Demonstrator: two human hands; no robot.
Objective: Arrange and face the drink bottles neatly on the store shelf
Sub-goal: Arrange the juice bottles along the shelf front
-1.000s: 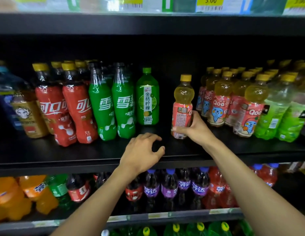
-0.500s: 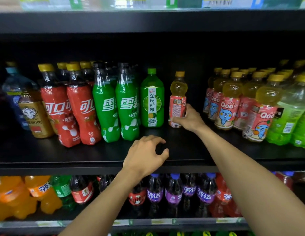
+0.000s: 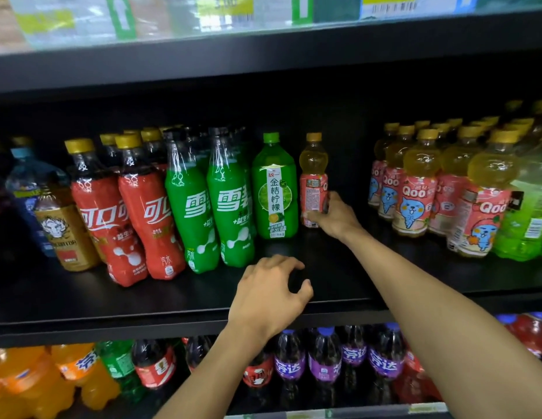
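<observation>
So we've slid the lone Qoo bottle [image 3: 313, 179] back and leftwards. It now stands on the shelf [image 3: 384, 267] just beside the green kumquat-lemon bottle [image 3: 275, 189], our right hand [image 3: 333, 216] wrapped round its lower half. Left hand [image 3: 271, 294] hovers loosely curled, holding nothing. Label looks turned sideways, so next is probably a twist to face it.

A shop: black shelves [image 3: 173, 300] packed with bottled drinks [image 3: 230, 195], price tags [image 3: 387, 3] along the edge above.
</observation>
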